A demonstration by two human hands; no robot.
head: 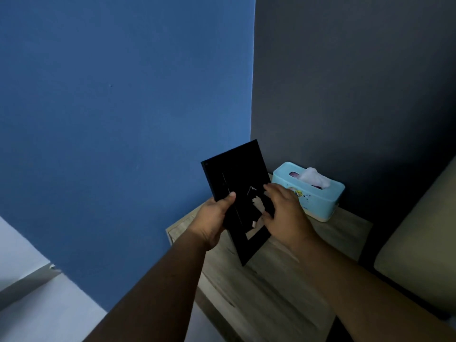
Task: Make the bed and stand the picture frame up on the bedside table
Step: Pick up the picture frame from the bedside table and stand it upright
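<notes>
A black picture frame [237, 174] is held tilted above the wooden bedside table [266, 287], its back side toward me. My left hand [213, 218] grips its left edge, thumb on the back panel. My right hand [283, 213] holds the black support stand at the back, fingers curled on it; the stand is swung partly out from the panel. The frame's lower corner hangs close over the tabletop; whether it touches is unclear. The bed's pale edge [419, 243] shows at the right.
A light blue tissue box [318, 193] with a tissue sticking out stands at the table's back right corner. A blue wall is behind at left, a dark grey wall at right. A white surface lies at the lower left.
</notes>
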